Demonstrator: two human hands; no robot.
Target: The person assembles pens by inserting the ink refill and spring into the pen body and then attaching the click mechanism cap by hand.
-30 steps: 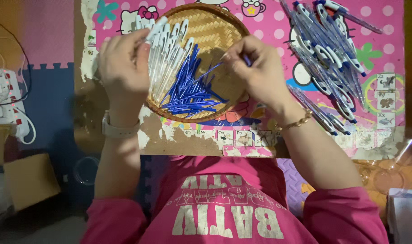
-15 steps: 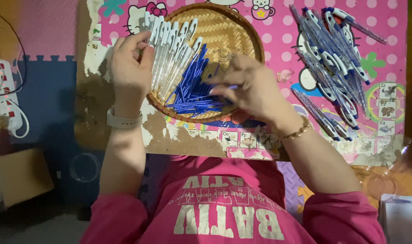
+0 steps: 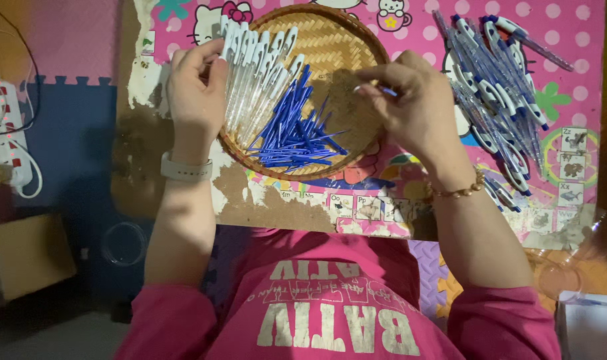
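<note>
- My left hand [image 3: 197, 87] is clamped on a fan of clear pen barrels with white caps [image 3: 253, 67] over the left rim of the round woven bamboo tray [image 3: 343, 40].
- My right hand [image 3: 417, 100] pinches 1 thin blue refill [image 3: 387, 91], fingertips together, above the tray's right edge.
- The loose blue refills [image 3: 293, 133] lie toward the tray's near rim.
- Finished blue-and-white pens [image 3: 500, 80] crowd the pink board's [image 3: 577, 40] right edge; bare weave stays open at the tray's far side.
- Since 0.5 s ago, my right hand has lifted off the refill pile toward the right.
</note>
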